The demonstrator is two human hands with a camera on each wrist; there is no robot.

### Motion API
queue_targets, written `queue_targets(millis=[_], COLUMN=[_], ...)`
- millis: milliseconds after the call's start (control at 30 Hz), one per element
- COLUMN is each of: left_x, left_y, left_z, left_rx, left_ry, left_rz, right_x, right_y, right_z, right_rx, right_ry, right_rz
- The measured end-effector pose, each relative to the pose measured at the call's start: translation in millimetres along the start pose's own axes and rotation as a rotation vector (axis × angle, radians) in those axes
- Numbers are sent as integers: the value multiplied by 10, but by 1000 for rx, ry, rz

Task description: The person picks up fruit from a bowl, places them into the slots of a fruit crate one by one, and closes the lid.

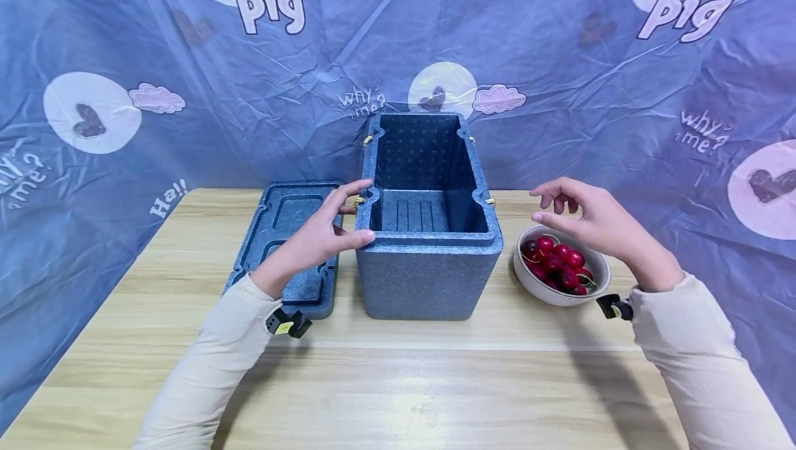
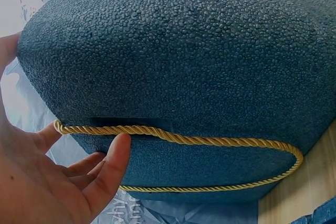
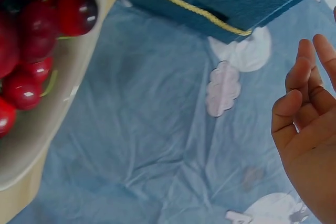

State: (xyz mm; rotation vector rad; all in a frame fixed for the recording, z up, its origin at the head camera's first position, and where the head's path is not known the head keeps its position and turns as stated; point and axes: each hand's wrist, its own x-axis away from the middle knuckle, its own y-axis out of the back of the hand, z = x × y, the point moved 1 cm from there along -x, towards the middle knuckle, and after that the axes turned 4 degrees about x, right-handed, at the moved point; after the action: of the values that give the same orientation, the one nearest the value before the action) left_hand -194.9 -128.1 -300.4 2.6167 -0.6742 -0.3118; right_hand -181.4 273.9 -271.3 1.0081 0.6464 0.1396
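A dark blue foam box (image 1: 429,284) stands uncovered in the middle of the table, with nothing visible inside. My left hand (image 1: 320,232) touches its left side near the front corner, fingers and thumb spread along the rim. In the left wrist view, the fingers lie beside a gold rope (image 2: 226,141) on the box's side. Over the back of a white bowl (image 1: 527,285) hovers my right hand (image 1: 591,215), its fingers loosely bent and holding nothing. Red cherries (image 1: 553,263), some with green stems, fill the bowl to the right of the box.
The box's matching blue lid (image 1: 261,236) lies on the table to the left, partly covered by my left forearm. A blue printed cloth (image 1: 547,35) hangs behind the wooden table (image 1: 404,395).
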Motion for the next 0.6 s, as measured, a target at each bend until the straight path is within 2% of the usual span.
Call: queue_targets(millis=[133,367,600], left_x=[-3,-6,-5], left_y=[-3,-4,-9], left_z=[3,5,5], left_rx=[-2,-8,-3], left_ry=[-3,-5,-5], left_rz=[-1,-6,-6], right_x=[63,164,318], right_y=[-32,-90,-172], right_z=[-127,-358,-562], right_rx=[-9,-3,-21], right_ry=[-23,5,-121], right_rz=[6,3,69])
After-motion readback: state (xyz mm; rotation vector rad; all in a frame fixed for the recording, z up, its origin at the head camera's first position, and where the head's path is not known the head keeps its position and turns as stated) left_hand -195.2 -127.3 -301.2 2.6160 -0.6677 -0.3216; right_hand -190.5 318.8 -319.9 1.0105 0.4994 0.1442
